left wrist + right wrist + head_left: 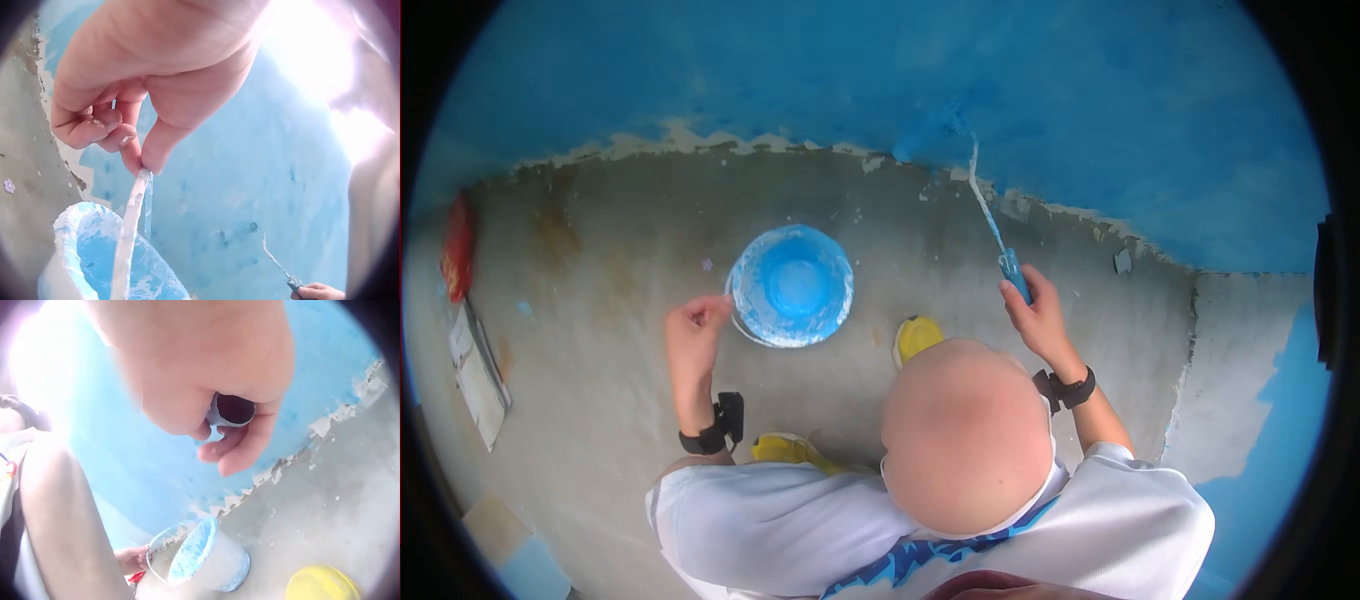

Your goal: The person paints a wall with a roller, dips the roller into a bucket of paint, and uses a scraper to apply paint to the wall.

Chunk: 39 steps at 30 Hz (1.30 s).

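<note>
— Wall (pixel 1100 110): bright blue, uneven, with a ragged pale edge where paint meets grey floor (pixel 600 300).
— Bucket (pixel 791 286) at centre of the head view?
— Blue inside, rim smeared white and blue; handle (pixel 128 237) whitish with blue flecks.
— Roller handle (pixel 1014 274) in the right hand (pixel 1034 318)?
— Blue grip, pale thin shaft.
— Shoes (pixel 917 337)?
— Yellow. Shirt (pixel 800 530) white with a blue zigzag pattern. Wrist straps (pixel 1072 388) black. Upper left: a red object (pixel 458 245).
</note>
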{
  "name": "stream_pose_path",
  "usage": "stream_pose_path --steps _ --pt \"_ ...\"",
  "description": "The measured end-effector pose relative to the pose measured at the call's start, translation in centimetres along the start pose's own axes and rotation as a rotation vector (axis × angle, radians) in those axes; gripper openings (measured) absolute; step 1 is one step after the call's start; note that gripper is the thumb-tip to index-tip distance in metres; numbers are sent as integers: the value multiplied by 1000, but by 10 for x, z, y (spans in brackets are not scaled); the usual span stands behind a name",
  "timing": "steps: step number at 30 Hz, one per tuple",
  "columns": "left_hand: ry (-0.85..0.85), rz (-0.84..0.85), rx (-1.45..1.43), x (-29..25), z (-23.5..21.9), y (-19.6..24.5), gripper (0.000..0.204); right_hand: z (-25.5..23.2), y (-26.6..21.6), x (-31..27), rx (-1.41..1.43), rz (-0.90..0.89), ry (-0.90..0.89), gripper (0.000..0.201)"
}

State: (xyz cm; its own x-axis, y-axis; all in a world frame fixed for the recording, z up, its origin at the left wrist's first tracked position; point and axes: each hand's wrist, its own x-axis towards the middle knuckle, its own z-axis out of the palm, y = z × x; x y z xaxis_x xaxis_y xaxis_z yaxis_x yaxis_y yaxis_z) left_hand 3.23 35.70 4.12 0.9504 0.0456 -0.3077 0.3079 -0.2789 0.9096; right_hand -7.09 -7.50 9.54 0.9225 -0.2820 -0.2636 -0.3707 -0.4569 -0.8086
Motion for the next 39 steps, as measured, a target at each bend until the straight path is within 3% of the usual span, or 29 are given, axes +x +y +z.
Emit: stream_pose_path --steps 5,7,9,11,18,21,25,32,39 --pt "56 -45 37 -16 21 94 20 -76 -26 31 -113 -109 105 26" --pt "139 -11 67 -39 50 126 18 -118 -8 41 -72 -170 110 26" --pt "228 108 205 -56 75 139 16 -143 18 49 -49 -149 119 27" --pt "282 110 222 -69 91 147 15 -158 32 56 -31 -158 103 27" --pt "504 119 308 -92 135 142 14 -198 81 84 27 -123 98 26" --pt "596 95 248 -103 139 115 15 -197 107 95 67 -79 82 25" --pt "650 61 155 -117 123 98 15 -182 95 87 56 -123 69 25" --pt "625 104 131 -115 111 74 16 -171 84 71 21 -91 117 26" --pt "521 43 84 -97 98 44 14 -155 117 47 -76 -43 221 29"
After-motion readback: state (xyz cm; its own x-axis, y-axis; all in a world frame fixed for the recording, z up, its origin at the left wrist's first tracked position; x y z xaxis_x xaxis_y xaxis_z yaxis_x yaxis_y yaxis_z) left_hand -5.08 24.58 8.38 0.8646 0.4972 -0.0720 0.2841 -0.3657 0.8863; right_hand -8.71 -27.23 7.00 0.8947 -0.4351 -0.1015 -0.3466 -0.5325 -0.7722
